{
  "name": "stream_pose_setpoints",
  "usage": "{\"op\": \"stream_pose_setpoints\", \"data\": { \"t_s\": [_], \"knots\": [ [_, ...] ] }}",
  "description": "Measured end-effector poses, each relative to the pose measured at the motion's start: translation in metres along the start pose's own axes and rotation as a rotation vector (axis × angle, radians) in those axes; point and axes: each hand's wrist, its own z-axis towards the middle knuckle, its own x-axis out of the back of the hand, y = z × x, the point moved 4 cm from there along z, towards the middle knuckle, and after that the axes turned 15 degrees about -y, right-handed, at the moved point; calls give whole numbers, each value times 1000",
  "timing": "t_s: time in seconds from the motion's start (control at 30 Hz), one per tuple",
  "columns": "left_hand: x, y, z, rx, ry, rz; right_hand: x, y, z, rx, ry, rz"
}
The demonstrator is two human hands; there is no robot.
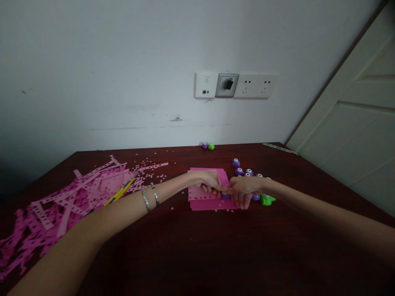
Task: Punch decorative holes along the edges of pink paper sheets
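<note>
pink scraps [106, 185] and purple punches [236, 163] around the hands [242, 189]

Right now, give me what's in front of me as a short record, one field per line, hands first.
Left hand: on the light pink paper, fingers curled
Right hand: at a purple punch; exact grip partly hidden
Under the paper: darker pink sheets
Paper's near edge: a row of small shapes
Near the right hand: more purple punches and a green punch
Left side: pile of pink scraps
Surface: dark reddish table
Wall: sockets, black plug
</note>
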Motion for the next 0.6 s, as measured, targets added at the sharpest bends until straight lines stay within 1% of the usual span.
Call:
{"op": "stream_pose_setpoints", "data": {
  "t_s": [0.03,0.07,0.1,0.17,0.23,0.27,0.33,0.4,0.43,0.47,0.5,0.53,0.6],
  "knots": [
    [0,0,0,14,5,18,-4,1,1,-19,-99,59],
    [0,-1,0,20,14,41,-9,1,1,-35,-172,118],
    [0,-1,0,11,30,72,-12,1,2,-48,-196,167],
    [0,-2,-2,-49,87,153,-15,1,3,-68,-112,205],
    [1,-3,-6,-134,199,253,-17,0,1,-91,-10,205],
    [1,-4,-9,-170,276,307,-19,-1,-1,-100,30,191],
    [-1,-6,-20,-199,465,431,-19,-5,-7,-86,110,138],
    [-6,-9,-33,-187,648,577,-15,-9,-16,-41,223,76],
    [-9,-11,-40,-166,713,654,-12,-11,-22,-13,286,41],
    [-14,-14,-45,-137,746,724,-10,-13,-27,15,349,-5],
    [-18,-17,-49,-104,738,779,-7,-15,-32,43,401,-68],
    [-22,-20,-51,-70,706,817,-6,-17,-35,73,437,-147],
    [-29,-28,-52,-10,611,850,-6,-18,-37,129,469,-315]
  ]
}}
